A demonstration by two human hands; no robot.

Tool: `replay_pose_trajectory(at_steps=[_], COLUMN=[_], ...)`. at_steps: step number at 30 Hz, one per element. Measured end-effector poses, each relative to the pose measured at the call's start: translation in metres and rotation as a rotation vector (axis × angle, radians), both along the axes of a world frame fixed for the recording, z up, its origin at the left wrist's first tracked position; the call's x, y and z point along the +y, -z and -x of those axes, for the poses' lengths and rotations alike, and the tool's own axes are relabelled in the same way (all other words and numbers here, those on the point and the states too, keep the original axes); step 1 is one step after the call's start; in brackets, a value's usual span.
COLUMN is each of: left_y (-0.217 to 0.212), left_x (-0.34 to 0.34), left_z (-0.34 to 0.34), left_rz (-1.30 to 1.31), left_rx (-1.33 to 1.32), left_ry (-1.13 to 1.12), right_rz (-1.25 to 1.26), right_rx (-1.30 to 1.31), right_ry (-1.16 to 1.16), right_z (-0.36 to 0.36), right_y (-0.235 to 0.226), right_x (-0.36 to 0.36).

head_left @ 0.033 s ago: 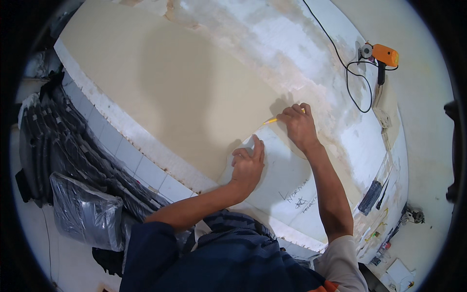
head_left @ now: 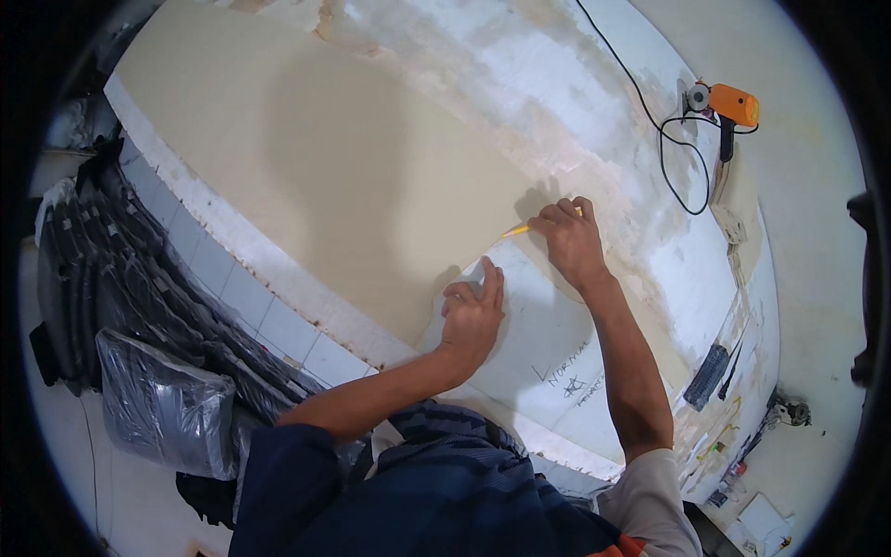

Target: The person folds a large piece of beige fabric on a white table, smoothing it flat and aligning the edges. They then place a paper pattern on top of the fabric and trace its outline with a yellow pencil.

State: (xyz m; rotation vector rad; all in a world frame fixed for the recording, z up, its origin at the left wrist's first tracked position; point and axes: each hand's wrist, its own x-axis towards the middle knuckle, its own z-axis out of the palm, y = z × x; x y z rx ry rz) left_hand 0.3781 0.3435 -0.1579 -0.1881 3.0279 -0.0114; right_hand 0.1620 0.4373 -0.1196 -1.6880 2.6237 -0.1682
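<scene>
A pale white pattern template [head_left: 534, 330] with handwriting on it lies on a beige sheet [head_left: 343, 176] spread over the table. My left hand [head_left: 475, 311] presses down on the template near its upper left edge, index finger stretched out and the other fingers bent, holding nothing. Just to the right, my right hand [head_left: 571, 237] grips a yellow pencil [head_left: 516, 230]. The pencil's tip touches down at the template's top corner, on or right beside the edge; which of the two I cannot tell. My right palm hides part of the pencil.
An orange handheld cutting machine [head_left: 733, 104] with a round blade stands at the far right, its black cable [head_left: 640, 88] looping over the stained white table. Plastic-wrapped dark bundles [head_left: 167, 399] are piled at the left. A dark brush-like block [head_left: 707, 376] lies right of my forearm.
</scene>
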Motion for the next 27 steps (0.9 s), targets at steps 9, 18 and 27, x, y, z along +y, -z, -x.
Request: replay_pose_trajectory(at_steps=[9, 18, 27], left_y=[-0.026, -0.073, -0.117], left_x=[-0.016, 0.008, 0.048], left_z=[-0.066, -0.086, -0.14], left_rz=[-0.612, -0.988, -1.367], left_rx=[0.029, 0.476, 0.446], left_ry=[-0.563, -0.097, -0.455], right_rz=[0.309, 0.239, 0.227], right_rx=[-0.396, -0.568, 0.046], right_ry=[0.459, 0.28, 0.027], right_z=[-0.076, -0.159, -0.139], right_y=[-0.035, -0.109, -0.186], right_x=[0.028, 0.051, 0.011])
